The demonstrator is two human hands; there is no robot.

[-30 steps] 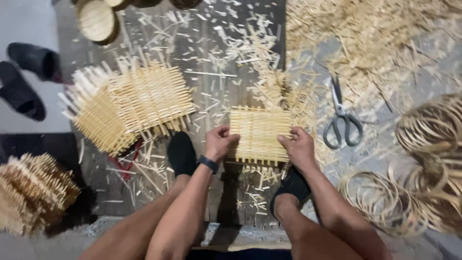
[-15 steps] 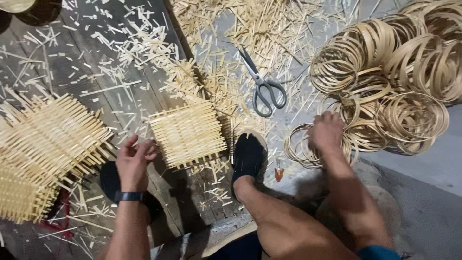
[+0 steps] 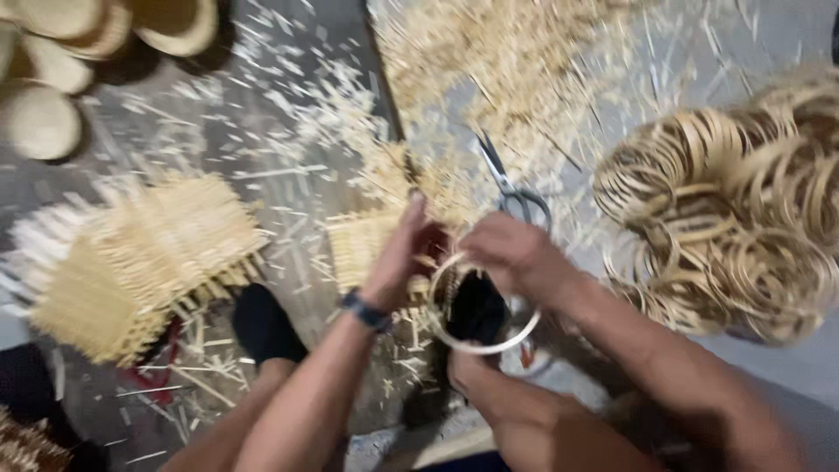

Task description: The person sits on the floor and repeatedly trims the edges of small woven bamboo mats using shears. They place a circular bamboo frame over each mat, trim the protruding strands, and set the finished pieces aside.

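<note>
Where both hands grip it, a thin pale bamboo ring (image 3: 479,343) (round, slightly blurred)

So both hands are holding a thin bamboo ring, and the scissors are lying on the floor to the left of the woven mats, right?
Not quite. In the head view the scissors lie right of the woven mats, not left. Both the left hand and right hand do hold the bamboo ring.

There are no packages, labels, signs or screens in this view. It shows only loose bamboo material and woven pieces lying on the floor, and none of them carries any wrapping or tag.
</note>
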